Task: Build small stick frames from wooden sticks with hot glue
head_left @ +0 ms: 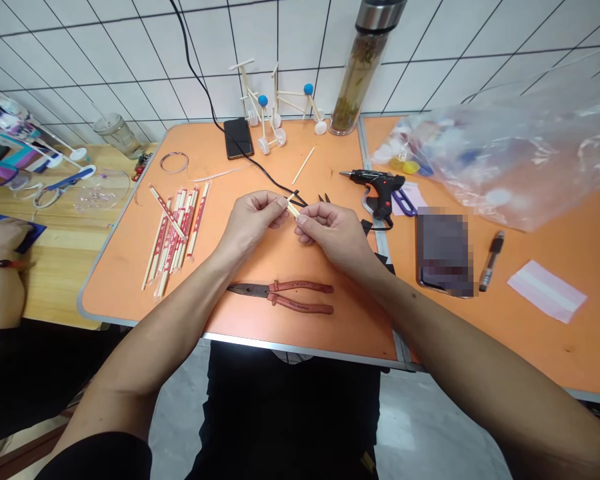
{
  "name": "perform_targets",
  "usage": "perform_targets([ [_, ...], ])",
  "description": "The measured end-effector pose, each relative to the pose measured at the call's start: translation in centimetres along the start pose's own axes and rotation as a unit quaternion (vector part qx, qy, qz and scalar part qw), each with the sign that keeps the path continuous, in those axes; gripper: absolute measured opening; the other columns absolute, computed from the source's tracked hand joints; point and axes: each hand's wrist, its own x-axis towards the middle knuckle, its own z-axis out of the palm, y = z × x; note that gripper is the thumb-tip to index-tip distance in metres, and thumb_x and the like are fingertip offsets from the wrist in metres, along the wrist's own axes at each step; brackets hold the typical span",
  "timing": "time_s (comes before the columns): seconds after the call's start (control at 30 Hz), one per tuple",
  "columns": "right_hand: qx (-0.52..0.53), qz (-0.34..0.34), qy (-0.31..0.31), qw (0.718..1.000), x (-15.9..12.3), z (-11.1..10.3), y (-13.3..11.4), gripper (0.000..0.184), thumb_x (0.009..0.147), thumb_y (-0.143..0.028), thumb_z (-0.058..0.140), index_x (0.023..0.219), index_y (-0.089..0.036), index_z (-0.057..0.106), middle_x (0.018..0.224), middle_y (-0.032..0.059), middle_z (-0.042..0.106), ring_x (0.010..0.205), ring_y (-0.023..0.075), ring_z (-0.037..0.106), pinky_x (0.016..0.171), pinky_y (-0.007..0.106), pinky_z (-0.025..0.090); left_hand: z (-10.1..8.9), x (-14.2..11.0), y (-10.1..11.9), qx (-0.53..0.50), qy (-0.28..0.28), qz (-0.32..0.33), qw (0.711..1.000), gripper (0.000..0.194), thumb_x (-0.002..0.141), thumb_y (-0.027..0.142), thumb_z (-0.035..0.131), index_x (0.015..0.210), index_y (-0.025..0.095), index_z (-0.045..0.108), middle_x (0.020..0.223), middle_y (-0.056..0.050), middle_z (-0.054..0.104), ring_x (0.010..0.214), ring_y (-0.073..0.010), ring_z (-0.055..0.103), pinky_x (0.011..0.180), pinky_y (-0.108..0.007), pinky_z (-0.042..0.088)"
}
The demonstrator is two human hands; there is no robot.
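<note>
My left hand [253, 221] and my right hand [330, 235] meet above the orange table [300, 327], their fingertips pinching a short pale wooden stick piece [293, 209]. Just beyond my fingers lie the black tips of a small cutting tool [324, 198], partly hidden by my right hand. Below my wrists rest red-handled pliers [280, 297]. To the left of my left hand lies a loose pile of chopsticks in red-printed paper wrappers [175, 233].
A black hot glue gun [377, 190] stands right of my hands. Stick models with blue balls and white wheels [280, 100], a black phone [239, 138] and a black cable [215, 110] lie behind. A co-worker's hand [0, 240] with a beaded bracelet rests on a wooden table at left.
</note>
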Motion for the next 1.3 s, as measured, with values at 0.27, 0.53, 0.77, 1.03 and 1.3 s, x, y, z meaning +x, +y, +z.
perform_targets([
  [0.27, -0.007, -0.006, -0.015, 1.000, -0.16, -0.02, 0.03, 0.030, 0.086, -0.045, 0.090, 0.088, -0.020, 0.074, 0.080, 0.0024, 0.077, 0.067, 0.0133, 0.068, 0.068, 0.027, 0.060, -0.01, -0.15, 0.03, 0.035, -0.004, 0.032, 0.999, 0.031, 0.085, 0.044, 0.089, 0.074, 0.018, 0.076, 0.071, -0.004, 0.072, 0.068, -0.0133, 0.062, 0.067, -0.025, 0.049],
  [0.53, -0.002, -0.012, -0.022, 1.000, 0.33, -0.82, 0.34, 0.051, 0.093, -0.072, 0.080, 0.096, -0.021, 0.078, 0.085, 0.0046, 0.076, 0.074, 0.0149, 0.072, 0.069, 0.025, 0.059, -0.22, 0.44, 0.00, 0.037, 0.027, 0.022, 0.999, 0.024, 0.084, 0.033, 0.086, 0.070, 0.018, 0.074, 0.064, -0.002, 0.067, 0.061, -0.0119, 0.057, 0.063, -0.025, 0.045],
  [0.77, -0.022, 0.009, -0.044, 0.999, 0.18, -0.53, 0.34, 0.031, 0.092, -0.049, 0.086, 0.093, -0.020, 0.074, 0.087, 0.0035, 0.078, 0.073, 0.0133, 0.071, 0.071, 0.026, 0.060, -0.69, 0.59, -0.28, 0.057, 0.028, 0.038, 0.997, 0.032, 0.082, 0.043, 0.087, 0.067, 0.019, 0.072, 0.065, -0.003, 0.067, 0.063, -0.0128, 0.057, 0.063, -0.026, 0.045],
  [1.03, -0.022, 0.013, -0.050, 0.998, 0.14, -0.34, 0.11, 0.024, 0.088, -0.039, 0.085, 0.089, -0.019, 0.073, 0.081, 0.0026, 0.076, 0.070, 0.0127, 0.069, 0.069, 0.026, 0.059, -0.62, 0.48, -0.18, 0.051, 0.034, 0.035, 0.997, 0.026, 0.083, 0.040, 0.081, 0.071, 0.019, 0.072, 0.067, -0.003, 0.069, 0.063, -0.0127, 0.058, 0.064, -0.026, 0.046],
  [1.3, -0.031, 0.010, -0.042, 0.999, 0.04, -0.45, 0.27, 0.029, 0.086, -0.045, 0.088, 0.089, -0.019, 0.074, 0.081, 0.0031, 0.077, 0.069, 0.0136, 0.069, 0.069, 0.028, 0.060, -0.39, 0.37, -0.12, 0.034, 0.025, 0.041, 0.998, 0.023, 0.085, 0.039, 0.082, 0.076, 0.019, 0.076, 0.068, -0.003, 0.071, 0.063, -0.0128, 0.059, 0.064, -0.026, 0.047],
])
